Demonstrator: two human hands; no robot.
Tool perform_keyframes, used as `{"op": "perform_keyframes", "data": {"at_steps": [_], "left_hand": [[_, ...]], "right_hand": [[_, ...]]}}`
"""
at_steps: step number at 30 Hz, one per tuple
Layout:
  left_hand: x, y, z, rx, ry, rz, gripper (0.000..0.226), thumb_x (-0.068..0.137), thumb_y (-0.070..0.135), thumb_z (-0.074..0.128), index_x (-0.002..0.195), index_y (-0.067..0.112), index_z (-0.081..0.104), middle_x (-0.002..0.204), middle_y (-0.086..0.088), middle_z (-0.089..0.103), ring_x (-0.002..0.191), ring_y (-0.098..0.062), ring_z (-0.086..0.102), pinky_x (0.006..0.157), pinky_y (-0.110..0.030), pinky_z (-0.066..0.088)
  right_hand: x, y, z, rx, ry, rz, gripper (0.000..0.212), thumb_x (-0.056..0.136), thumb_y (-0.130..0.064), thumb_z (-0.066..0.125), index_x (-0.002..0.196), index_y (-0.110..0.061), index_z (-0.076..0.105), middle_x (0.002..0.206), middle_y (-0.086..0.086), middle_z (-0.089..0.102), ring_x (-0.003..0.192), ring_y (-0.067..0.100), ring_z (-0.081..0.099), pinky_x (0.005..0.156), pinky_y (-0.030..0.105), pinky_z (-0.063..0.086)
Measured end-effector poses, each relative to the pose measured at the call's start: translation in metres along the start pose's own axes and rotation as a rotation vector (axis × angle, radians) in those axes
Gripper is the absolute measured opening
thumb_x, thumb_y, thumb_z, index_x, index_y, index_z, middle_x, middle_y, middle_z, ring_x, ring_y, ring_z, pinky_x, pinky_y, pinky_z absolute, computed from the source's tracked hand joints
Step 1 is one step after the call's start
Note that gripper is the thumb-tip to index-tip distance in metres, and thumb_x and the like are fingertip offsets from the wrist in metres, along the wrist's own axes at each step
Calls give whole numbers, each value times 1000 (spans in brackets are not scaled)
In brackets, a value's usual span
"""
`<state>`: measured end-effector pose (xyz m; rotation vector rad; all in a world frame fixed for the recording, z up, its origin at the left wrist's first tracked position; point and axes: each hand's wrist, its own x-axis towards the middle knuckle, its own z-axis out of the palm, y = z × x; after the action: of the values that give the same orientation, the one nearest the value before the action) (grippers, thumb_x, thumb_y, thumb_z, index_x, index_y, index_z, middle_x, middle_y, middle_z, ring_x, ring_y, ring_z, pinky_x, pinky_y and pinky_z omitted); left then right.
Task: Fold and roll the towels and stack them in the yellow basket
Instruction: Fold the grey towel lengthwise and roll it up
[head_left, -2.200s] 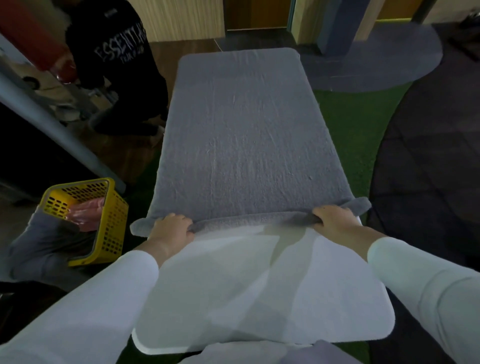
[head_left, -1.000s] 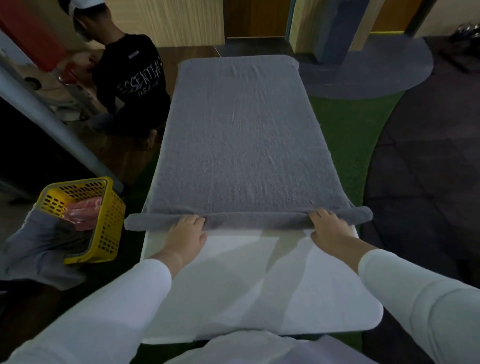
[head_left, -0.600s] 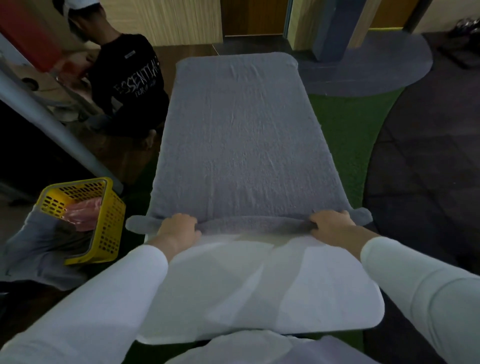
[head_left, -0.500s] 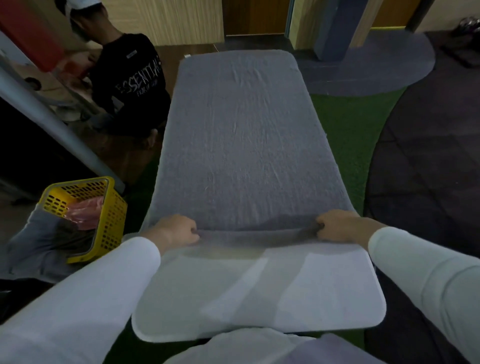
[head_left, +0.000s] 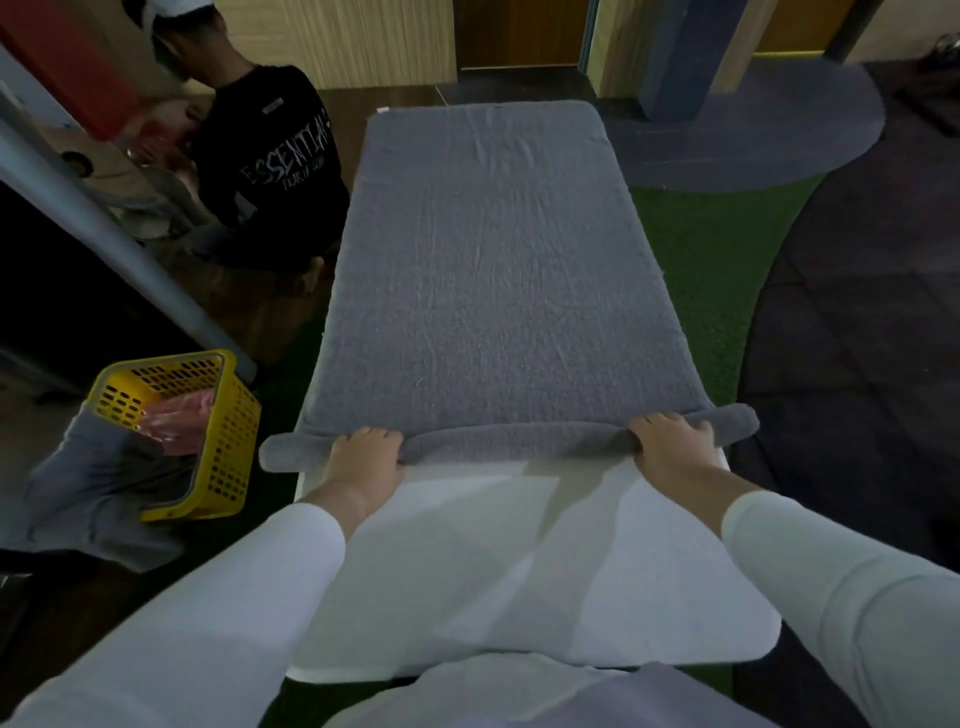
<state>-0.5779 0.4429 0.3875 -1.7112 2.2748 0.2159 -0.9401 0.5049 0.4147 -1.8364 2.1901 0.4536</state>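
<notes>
I am leaning over a long white tabletop (head_left: 519, 597) with rounded corners, and its near part is lying bare between my white sleeves (head_left: 234, 597). It is standing on a strip of green artificial grass (head_left: 691, 249). Dark floor tiles (head_left: 857, 364) are spreading off to my right, and a grey half-round mat (head_left: 753, 140) is lying beyond the far end. A wood-panelled wall (head_left: 337, 36) is running across the back of the room. To my left a person in a black sweatshirt (head_left: 270, 156) is bending over, beside a slanting grey metal post (head_left: 104, 234). The yellow basket (head_left: 228, 441) is sitting low at my left, off the tabletop, with something pink (head_left: 176, 421) showing inside it and a grey cloth (head_left: 88, 499) bunched against its near-left side.

The grey towel (head_left: 498, 291) is lying flat along the tabletop, covering it from the far end down to my hands, with faint lengthwise creases showing in its nap. Its near edge is turned into a thin roll running crosswise, and both ends of the roll are sticking out past the tabletop's sides. My left hand (head_left: 366, 454) is gripping the roll towards its left end, fingers (head_left: 374, 436) curled over the top, and my right hand (head_left: 667, 441) is gripping it the same way towards the right end.
</notes>
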Motion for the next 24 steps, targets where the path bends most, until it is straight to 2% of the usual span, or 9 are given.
{"op": "perform_keyframes", "data": {"at_steps": [3,5,6,9,11,14,17,21,24], "left_hand": [[5,-6,-16,-198,-352,34,18,91,39,52,84,23,59,95,-2,63,95,-24,60,77,-31,46],[5,-13,-24,-152,-480,69,15,87,39,57,83,26,59,96,-2,62,93,-22,59,73,-29,44],[6,-18,-25,-102,-404,74,14,86,40,59,87,26,61,100,-1,63,95,-22,59,75,-30,45],[2,-19,-18,-131,94,10,16,95,32,54,106,24,62,110,0,62,103,-23,58,76,-34,45],[-2,-11,-7,-293,204,-15,18,99,30,48,107,20,61,108,-1,62,101,-23,57,72,-33,43],[-5,-2,12,-299,89,43,39,96,44,52,123,17,59,121,-3,58,116,-25,51,91,-39,46],[-6,-1,18,-123,35,58,49,91,39,59,136,21,49,134,1,52,125,-23,45,102,-39,41],[-6,2,6,-64,23,32,30,92,31,53,121,23,59,123,1,60,117,-23,51,92,-35,41],[-4,-2,-15,-252,-326,11,22,88,36,58,104,22,64,103,1,64,96,-20,58,75,-30,44]], "right_hand": [[5,5,-19,4,-276,-63,9,92,-37,51,88,-31,53,108,-2,61,102,23,55,95,40,42],[5,11,-26,0,-401,-60,10,86,-41,55,87,-31,56,110,-2,62,104,23,57,97,41,45],[4,14,-25,23,-353,-38,11,85,-39,57,93,-32,58,114,-2,62,109,24,57,98,42,44],[-1,16,-14,93,84,19,28,94,-29,55,121,-26,57,127,4,56,118,29,52,96,43,39],[-5,8,-3,197,113,0,34,97,-27,50,131,-22,53,133,5,53,120,29,50,94,41,41],[-11,-3,9,178,-57,-20,53,95,-33,56,144,-21,40,146,4,42,133,29,40,105,43,38],[-11,-5,13,43,5,1,51,95,-33,57,142,-24,40,144,0,44,132,26,41,103,46,38],[-7,-7,4,-52,-7,-30,32,95,-33,52,127,-27,50,129,-1,54,121,25,48,99,46,37],[-6,-1,-14,-4,-254,-90,13,91,-38,55,100,-29,57,109,-2,60,105,23,55,92,40,42]]}}
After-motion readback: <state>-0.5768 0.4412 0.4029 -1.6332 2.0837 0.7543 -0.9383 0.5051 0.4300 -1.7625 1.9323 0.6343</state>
